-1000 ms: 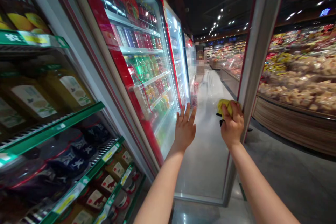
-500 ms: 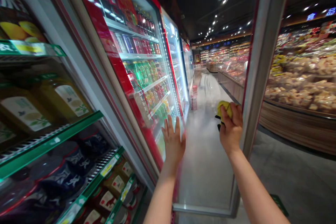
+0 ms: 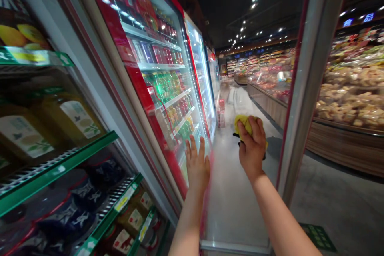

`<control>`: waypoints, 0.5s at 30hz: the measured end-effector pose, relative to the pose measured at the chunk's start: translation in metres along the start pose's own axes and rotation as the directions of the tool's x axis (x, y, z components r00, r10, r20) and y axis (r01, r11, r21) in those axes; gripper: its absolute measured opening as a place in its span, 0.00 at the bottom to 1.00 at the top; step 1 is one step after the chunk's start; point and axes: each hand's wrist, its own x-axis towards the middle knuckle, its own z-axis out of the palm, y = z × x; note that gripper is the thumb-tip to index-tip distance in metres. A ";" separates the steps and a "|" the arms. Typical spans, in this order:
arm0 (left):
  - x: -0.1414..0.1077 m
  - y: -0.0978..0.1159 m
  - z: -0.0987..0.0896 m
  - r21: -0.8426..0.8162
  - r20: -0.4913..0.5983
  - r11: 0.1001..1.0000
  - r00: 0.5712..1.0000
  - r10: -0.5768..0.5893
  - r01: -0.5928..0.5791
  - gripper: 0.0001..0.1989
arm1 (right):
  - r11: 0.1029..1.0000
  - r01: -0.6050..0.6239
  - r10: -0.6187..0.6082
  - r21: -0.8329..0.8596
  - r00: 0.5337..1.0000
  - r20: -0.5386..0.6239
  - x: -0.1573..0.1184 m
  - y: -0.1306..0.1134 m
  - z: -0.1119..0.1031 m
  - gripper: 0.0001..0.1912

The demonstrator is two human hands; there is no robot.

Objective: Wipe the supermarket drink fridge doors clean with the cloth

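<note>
A glass door stands open in front of me, its metal frame (image 3: 312, 76) slanting down the right side. My right hand (image 3: 254, 148) is closed around a yellow cloth (image 3: 242, 121) and presses it to the pane. Dark edges show under the cloth. My left hand (image 3: 198, 166) is open, its fingers spread, near the pane's left side. Whether its palm touches the glass I cannot tell. Through the pane show the pale floor and a row of lit drink coolers.
At the left, shelves with green edge strips (image 3: 60, 172) hold juice bottles (image 3: 76, 114) and jars (image 3: 135, 216). A red-framed drinks cooler (image 3: 162, 64) stands beyond. Packaged food fills a wood-sided display (image 3: 345, 144) at the right. A green floor mark (image 3: 319, 237) lies below it.
My right hand has moved the cloth leftward across the glass, away from the right frame. The door frame sits farther right in view. My left hand stays almost in place.
</note>
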 end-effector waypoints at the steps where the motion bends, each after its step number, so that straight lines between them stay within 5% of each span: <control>1: 0.000 0.000 0.000 0.002 0.004 1.000 1.000 0.000 0.000 0.44 | 1.000 -0.010 0.010 -0.007 1.000 -0.014 0.005 -0.009 0.007 0.34; 5: 0.003 0.000 -0.005 0.028 0.046 1.000 0.999 0.006 -0.007 0.43 | 0.996 0.090 -0.084 -0.027 0.980 0.181 -0.006 -0.039 0.026 0.30; 8: 0.002 -0.010 -0.013 0.050 0.077 0.998 0.996 0.036 -0.040 0.42 | 0.990 0.144 -0.136 -0.002 0.936 0.326 -0.028 -0.035 0.019 0.30; 12: -0.007 -0.035 -0.020 0.081 0.060 0.997 0.998 0.007 -0.012 0.41 | 0.999 0.041 -0.038 -0.019 0.989 0.144 -0.019 -0.027 0.024 0.28; 15: -0.015 -0.051 -0.020 0.081 0.039 0.995 0.998 -0.057 0.054 0.41 | 1.000 0.009 -0.009 -0.017 1.000 0.027 -0.001 -0.048 0.049 0.26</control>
